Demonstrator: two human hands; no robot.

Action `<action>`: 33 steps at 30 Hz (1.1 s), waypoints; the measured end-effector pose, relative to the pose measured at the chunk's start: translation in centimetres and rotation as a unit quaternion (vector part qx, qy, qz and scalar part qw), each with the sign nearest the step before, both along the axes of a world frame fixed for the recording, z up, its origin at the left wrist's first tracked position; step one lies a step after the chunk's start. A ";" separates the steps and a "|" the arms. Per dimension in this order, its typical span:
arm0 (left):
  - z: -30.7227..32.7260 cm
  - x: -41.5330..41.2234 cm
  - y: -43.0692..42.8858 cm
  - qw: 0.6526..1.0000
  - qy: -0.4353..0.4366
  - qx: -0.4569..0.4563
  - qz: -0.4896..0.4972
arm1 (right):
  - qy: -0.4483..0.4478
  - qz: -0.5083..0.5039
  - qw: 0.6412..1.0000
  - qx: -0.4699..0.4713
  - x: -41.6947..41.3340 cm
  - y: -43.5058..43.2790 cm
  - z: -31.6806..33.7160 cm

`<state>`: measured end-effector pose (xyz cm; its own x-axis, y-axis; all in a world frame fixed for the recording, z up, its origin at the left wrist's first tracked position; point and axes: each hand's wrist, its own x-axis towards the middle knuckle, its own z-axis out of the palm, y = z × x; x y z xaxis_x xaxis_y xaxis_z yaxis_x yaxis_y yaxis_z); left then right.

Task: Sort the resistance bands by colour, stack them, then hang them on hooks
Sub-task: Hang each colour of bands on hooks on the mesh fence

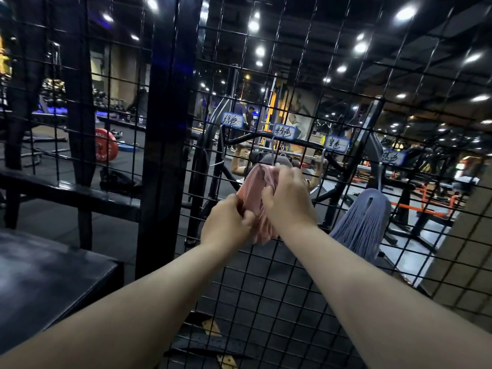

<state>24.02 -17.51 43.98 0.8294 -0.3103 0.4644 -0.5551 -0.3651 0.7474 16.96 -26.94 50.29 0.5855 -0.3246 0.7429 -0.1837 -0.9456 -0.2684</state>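
Note:
A stack of pink resistance bands (254, 193) is held up against the black wire grid (266, 275), just below the pink label (285, 131) and its metal hook (273, 153). My left hand (226, 225) pinches the stack's lower left edge. My right hand (287, 198) grips its upper right part, fingers curled over the top. A bundle of blue bands (362, 219) hangs from the hook under the blue label (392, 157) at the right.
Green label (232, 120) and purple label (336, 143) are also fixed on the grid, nothing hanging under them. A black padded surface (48, 275) lies at the lower left. A thick black post (165, 129) stands left of the grid. Gym machines and people are behind.

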 end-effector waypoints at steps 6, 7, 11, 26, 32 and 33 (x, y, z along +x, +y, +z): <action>1.4 -0.3 0.1 0.988 -0.093 0.060 0.108 | 0.003 0.003 0.996 0.094 0.1 0.6 -0.5; 1.7 -0.1 0.1 0.986 -0.103 0.059 0.115 | 0.011 -0.004 0.994 0.106 0.3 0.7 -0.5; 2.8 0.3 -0.2 0.978 -0.170 0.035 0.115 | 0.037 -0.003 0.978 0.203 0.6 0.6 -0.5; 6.0 0.2 -0.8 0.990 -0.115 -0.026 -0.080 | 0.065 0.006 0.992 0.110 -0.7 -0.2 0.6; 6.3 1.2 -0.6 0.989 -0.116 -0.031 -0.085 | 0.067 -0.010 0.996 0.060 -0.4 -0.3 1.0; 6.4 1.3 -0.5 0.990 -0.112 -0.027 -0.083 | 0.068 -0.012 0.996 0.057 -0.3 -0.3 1.0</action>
